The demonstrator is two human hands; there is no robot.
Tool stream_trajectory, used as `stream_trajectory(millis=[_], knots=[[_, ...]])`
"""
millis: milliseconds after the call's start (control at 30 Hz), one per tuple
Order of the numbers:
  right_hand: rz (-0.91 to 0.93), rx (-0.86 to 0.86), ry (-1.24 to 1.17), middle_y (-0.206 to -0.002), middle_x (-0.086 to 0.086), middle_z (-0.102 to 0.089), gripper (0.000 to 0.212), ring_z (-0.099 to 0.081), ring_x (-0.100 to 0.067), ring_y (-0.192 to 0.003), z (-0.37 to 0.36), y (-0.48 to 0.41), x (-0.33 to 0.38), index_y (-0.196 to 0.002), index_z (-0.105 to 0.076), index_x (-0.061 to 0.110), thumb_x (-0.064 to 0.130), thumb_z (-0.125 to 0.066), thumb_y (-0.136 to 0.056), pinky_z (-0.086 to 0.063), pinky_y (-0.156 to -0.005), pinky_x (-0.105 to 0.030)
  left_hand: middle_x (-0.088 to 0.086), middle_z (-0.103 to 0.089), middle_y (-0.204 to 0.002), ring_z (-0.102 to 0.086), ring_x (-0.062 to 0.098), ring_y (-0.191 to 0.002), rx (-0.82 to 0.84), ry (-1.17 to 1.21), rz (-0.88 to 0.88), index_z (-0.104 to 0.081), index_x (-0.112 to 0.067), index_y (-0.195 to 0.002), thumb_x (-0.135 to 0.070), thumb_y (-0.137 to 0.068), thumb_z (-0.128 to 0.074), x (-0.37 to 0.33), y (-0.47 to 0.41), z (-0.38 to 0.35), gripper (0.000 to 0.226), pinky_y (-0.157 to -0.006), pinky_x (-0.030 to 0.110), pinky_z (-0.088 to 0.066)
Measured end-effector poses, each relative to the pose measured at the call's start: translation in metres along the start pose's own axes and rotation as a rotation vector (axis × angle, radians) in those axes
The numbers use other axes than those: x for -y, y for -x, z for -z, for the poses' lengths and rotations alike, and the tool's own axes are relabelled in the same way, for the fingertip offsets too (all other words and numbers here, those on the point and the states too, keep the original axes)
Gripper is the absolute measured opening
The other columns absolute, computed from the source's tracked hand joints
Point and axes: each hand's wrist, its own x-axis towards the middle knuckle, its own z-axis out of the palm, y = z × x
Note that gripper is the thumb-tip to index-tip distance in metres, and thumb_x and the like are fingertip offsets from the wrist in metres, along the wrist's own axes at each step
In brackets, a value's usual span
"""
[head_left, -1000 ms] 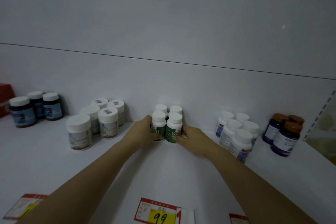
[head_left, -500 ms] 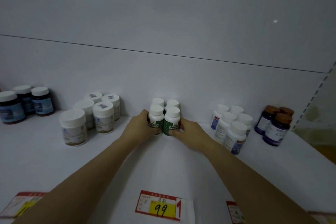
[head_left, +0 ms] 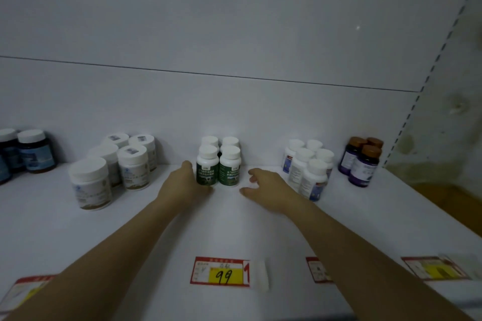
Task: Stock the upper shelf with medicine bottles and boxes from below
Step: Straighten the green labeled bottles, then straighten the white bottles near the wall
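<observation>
- Head view: four green-label bottles are standing upright in a tight two-by-two cluster near the back of the white shelf.
- The left hand is resting against the front-left bottle's side, fingers curved loosely, not visibly gripping it.
- The right hand is hovering just right of the cluster, fingers spread and holding nothing.
- A price tag reading 99 is lying at the shelf's front edge.
</observation>
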Motion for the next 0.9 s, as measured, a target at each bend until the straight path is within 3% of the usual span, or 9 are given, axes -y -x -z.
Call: stream_trajectory(millis=[233,367,400,500,633,733,833,900], knots=[[-0.065,-0.022,0.019,-0.138,-0.005,-0.051,0.056,-0.05,-0.018,-0.123,0.024,0.063,-0.017,-0.139,-0.042,0.013,0.038,-0.058,-0.091,-0.039,-0.1,-0.026,0.008,-0.062,-0.112,-0.057,0.022,-0.093,0.07,-0.205,-0.089,-0.053,-0.012,-0.117,-0.04,-0.082,-0.066,-0.028,0.043,0.001,0.046,-0.077,0.029,-0.047],[-0.102,-0.035,0.045,-0.127,-0.003,-0.059,0.045,-0.056,-0.014,-0.11,0.043,0.094,-0.039,-0.129,-0.054,0.015,0.035,-0.06,-0.09,-0.041,-0.089,-0.018,0.007,-0.061,-0.106,-0.053,0.017,-0.085,0.164,-0.142,-0.222,-0.057,-0.01,-0.108,-0.042,-0.081,-0.068,-0.066,0.058,-0.01,0.043,-0.068,0.023,-0.044],[-0.114,-0.054,0.049,-0.125,-0.002,-0.06,0.041,-0.057,-0.014,-0.107,0.049,0.099,-0.046,-0.127,-0.057,0.015,0.033,-0.06,-0.09,-0.04,-0.086,-0.017,0.007,-0.06,-0.109,-0.053,0.017,-0.088,0.19,-0.129,-0.248,-0.055,-0.01,-0.11,-0.043,-0.08,-0.069,-0.076,0.062,-0.013,0.046,-0.068,0.022,-0.043],[-0.167,-0.141,0.027,-0.121,-0.005,-0.063,0.031,-0.055,-0.013,-0.095,0.068,0.11,-0.072,-0.12,-0.062,0.014,0.024,-0.058,-0.091,-0.039,-0.081,-0.018,0.009,-0.052,-0.132,-0.053,0.022,-0.113,0.245,-0.092,-0.295,-0.043,-0.007,-0.132,-0.043,-0.078,-0.072,-0.104,0.064,-0.026,0.071,-0.088,0.027,-0.044],[-0.22,-0.201,0.032,-0.127,-0.008,-0.059,0.04,-0.057,-0.019,-0.112,0.09,0.108,-0.11,-0.129,-0.055,0.01,0.022,-0.057,-0.092,-0.041,-0.092,-0.021,0.009,-0.043,-0.145,-0.045,0.022,-0.127,0.315,-0.071,-0.32,-0.032,-0.009,-0.141,-0.047,-0.075,-0.073,-0.135,0.061,-0.052,0.086,-0.097,0.027,-0.038],[-0.223,-0.208,-0.002,-0.135,-0.009,-0.054,0.05,-0.053,-0.021,-0.119,0.099,0.089,-0.134,-0.138,-0.045,0.008,0.024,-0.057,-0.092,-0.039,-0.095,-0.021,0.003,-0.035,-0.151,-0.038,0.019,-0.135,0.375,-0.002,-0.37,-0.022,-0.015,-0.147,-0.038,-0.077,-0.074,-0.154,0.059,-0.076,0.09,-0.105,0.024,-0.031],[-0.185,-0.16,-0.015,-0.144,-0.008,-0.045,0.062,-0.048,-0.022,-0.126,0.104,0.063,-0.148,-0.144,-0.034,0.009,0.03,-0.058,-0.091,-0.037,-0.103,-0.026,0.0,-0.035,-0.151,-0.038,0.017,-0.135,0.371,0.084,-0.331,-0.014,-0.018,-0.149,-0.038,-0.07,-0.08,-0.167,0.047,-0.1,0.104,-0.101,0.019,-0.03],[-0.13,-0.131,-0.009,-0.141,-0.009,-0.047,0.06,-0.05,-0.023,-0.124,0.108,0.048,-0.152,-0.142,-0.037,0.008,0.031,-0.059,-0.09,-0.04,-0.098,-0.027,-0.001,-0.039,-0.147,-0.042,0.015,-0.131,0.299,0.135,-0.299,-0.015,-0.019,-0.147,-0.036,-0.066,-0.084,-0.17,0.036,-0.113,0.108,-0.093,0.014,-0.029]])
